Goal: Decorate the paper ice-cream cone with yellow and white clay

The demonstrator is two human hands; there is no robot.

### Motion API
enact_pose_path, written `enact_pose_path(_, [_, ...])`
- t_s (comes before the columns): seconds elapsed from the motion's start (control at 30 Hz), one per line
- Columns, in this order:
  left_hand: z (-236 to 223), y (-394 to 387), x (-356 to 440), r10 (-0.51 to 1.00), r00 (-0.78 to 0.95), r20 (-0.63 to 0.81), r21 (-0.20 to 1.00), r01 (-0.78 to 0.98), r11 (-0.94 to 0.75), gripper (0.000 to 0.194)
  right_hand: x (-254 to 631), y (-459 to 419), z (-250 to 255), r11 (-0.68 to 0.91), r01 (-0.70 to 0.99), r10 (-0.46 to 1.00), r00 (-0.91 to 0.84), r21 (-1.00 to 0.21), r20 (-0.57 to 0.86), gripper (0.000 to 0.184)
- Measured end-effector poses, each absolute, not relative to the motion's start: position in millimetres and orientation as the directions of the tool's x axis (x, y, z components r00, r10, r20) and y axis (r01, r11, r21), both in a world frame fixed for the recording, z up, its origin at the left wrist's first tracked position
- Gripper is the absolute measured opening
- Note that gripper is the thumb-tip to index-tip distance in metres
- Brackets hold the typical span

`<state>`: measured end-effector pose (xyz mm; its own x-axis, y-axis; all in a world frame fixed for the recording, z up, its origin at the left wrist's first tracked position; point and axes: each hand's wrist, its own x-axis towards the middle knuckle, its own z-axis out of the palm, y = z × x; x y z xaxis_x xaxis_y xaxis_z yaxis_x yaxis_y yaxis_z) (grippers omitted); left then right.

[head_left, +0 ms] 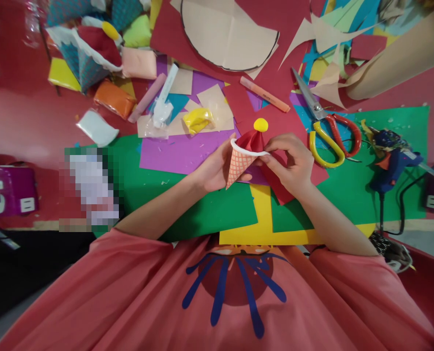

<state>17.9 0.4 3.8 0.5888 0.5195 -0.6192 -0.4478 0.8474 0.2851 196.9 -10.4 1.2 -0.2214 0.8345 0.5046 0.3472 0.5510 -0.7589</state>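
A small paper cone point(238, 165) with an orange lattice pattern tilts point-down in front of me, over the coloured sheets. White clay point(251, 150) runs along its rim, a red folded piece point(252, 140) sits in its mouth, and a yellow ball point(261, 125) tops it. My left hand point(217, 168) cradles the cone from behind and the left, its fingers wrapped round it. My right hand point(292, 163) pinches the white rim at its right end between thumb and forefinger.
Scissors point(321, 112) and a blue glue gun point(394, 163) lie to the right. Several clay packs, among them an orange one point(114, 98), and larger blue cones point(81, 56) crowd the upper left. An orange marker point(265, 94) and paper scraps lie beyond my hands.
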Motion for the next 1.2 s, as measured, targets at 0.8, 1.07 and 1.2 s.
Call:
enact_pose_path(0.8, [-0.2, -8.7, 15.2, 0.708, 0.586, -0.394, 0.523, -0.491, 0.697, 0.032, 196.2, -11.1, -3.4, 0.419, 0.339, 0.908, -0.163, -0.842, 0.386, 0.006])
enact_pose_path(1.07, [-0.4, -6.8, 16.5, 0.716, 0.584, -0.383, 0.555, -0.474, 0.683, 0.032, 198.6, -11.2, -3.2, 0.422, 0.330, 0.907, -0.170, -0.845, 0.386, 0.008])
enact_pose_path(1.2, [-2.4, -5.5, 15.6, 0.699, 0.604, -0.383, 0.530, -0.476, 0.702, 0.026, 199.6, -11.0, -2.0, 0.449, 0.313, 0.894, -0.149, -0.837, 0.423, 0.009])
